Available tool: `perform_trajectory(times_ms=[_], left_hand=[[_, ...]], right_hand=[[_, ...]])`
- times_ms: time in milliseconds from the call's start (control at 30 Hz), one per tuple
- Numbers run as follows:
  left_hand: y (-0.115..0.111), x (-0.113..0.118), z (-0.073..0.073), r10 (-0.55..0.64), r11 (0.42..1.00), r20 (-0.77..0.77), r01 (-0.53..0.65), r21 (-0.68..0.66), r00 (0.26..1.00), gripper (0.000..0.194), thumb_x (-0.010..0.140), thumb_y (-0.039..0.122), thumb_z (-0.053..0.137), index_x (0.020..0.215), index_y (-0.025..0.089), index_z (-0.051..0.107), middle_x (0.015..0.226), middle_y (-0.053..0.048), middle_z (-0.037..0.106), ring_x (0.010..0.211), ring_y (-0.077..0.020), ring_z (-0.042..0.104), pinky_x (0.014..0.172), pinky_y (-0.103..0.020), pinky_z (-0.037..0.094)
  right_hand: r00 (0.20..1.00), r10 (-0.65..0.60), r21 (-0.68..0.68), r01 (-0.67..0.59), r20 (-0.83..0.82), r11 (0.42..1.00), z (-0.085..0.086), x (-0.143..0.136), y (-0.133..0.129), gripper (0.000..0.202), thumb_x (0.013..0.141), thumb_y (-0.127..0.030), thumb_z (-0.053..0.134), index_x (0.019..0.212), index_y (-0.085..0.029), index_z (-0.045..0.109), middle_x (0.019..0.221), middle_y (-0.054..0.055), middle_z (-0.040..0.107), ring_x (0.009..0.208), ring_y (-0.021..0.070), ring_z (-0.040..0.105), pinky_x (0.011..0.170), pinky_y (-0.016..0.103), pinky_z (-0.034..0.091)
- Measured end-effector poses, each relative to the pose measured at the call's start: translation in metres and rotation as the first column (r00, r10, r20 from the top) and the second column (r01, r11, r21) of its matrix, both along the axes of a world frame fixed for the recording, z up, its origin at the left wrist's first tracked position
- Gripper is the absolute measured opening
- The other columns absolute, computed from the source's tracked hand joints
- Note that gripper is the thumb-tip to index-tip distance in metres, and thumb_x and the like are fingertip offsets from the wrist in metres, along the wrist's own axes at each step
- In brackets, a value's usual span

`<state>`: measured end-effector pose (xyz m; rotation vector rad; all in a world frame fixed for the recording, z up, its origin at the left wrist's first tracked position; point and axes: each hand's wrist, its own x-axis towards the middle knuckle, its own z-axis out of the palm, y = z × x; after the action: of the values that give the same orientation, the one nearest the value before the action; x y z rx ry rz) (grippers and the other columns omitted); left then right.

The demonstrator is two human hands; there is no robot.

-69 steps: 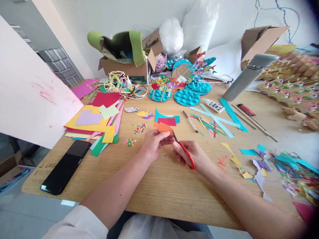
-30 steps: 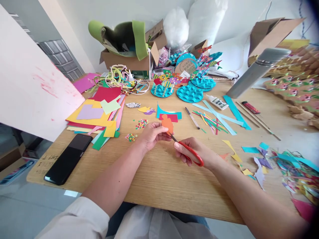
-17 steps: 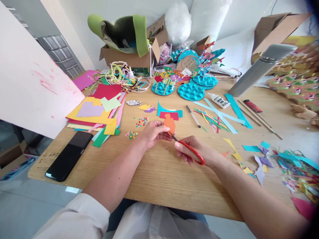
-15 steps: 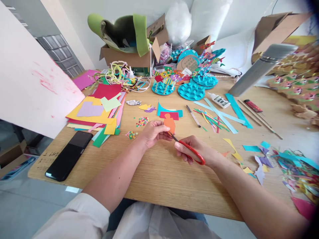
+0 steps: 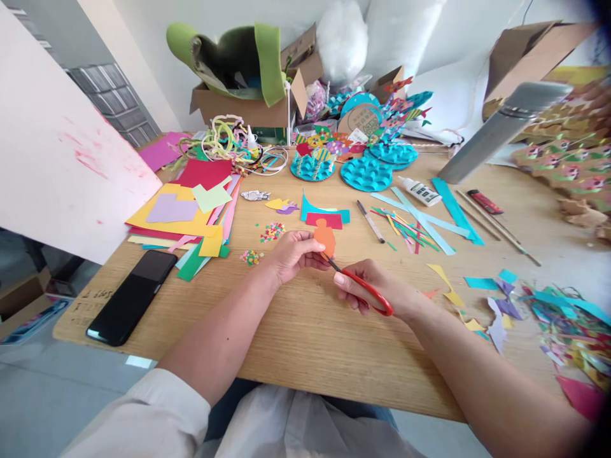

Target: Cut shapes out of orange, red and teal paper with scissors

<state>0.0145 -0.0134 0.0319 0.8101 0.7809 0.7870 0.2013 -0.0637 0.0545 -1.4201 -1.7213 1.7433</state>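
Near the middle of the table, my left hand (image 5: 301,256) pinches an orange paper cutout (image 5: 324,240) with a rounded shape and a small knob on top. My right hand (image 5: 365,289) is closed round red-handled scissors (image 5: 370,296), whose dark blades point up and left to the cutout's lower edge. How far the blades are apart cannot be made out. Just beyond the cutout lie a dark pink paper piece (image 5: 334,221) and a blue paper piece (image 5: 312,208). Small colourful paper bits (image 5: 273,233) lie to the left of my left hand.
Coloured paper sheets (image 5: 186,213) and a black phone (image 5: 132,298) are at the left. A pen (image 5: 370,221), thin paper strips (image 5: 405,229) and a glue bottle (image 5: 421,191) lie right of centre. Paper scraps (image 5: 573,331) cover the far right, with a grey bottle (image 5: 506,132) behind.
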Motion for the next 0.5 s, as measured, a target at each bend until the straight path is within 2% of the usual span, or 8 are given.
perform_trajectory(times_ms=[500], left_hand=[[0.0007,-0.0009,-0.0012,-0.011,1.000,0.008,0.011,-0.018,1.000,0.023,0.055,0.022,0.080,0.069,0.012,0.066,0.067,-0.007,0.070,0.057,-0.0153,0.066,0.058,-0.027,0.053]], right_hand=[[1.000,0.024,0.018,-0.024,0.010,1.000,0.0001,0.0005,-0.0002,0.057,0.073,-0.070,0.067,0.061,-0.015,0.060,0.051,0.000,0.056,0.039,0.0081,0.048,0.038,0.020,0.034]])
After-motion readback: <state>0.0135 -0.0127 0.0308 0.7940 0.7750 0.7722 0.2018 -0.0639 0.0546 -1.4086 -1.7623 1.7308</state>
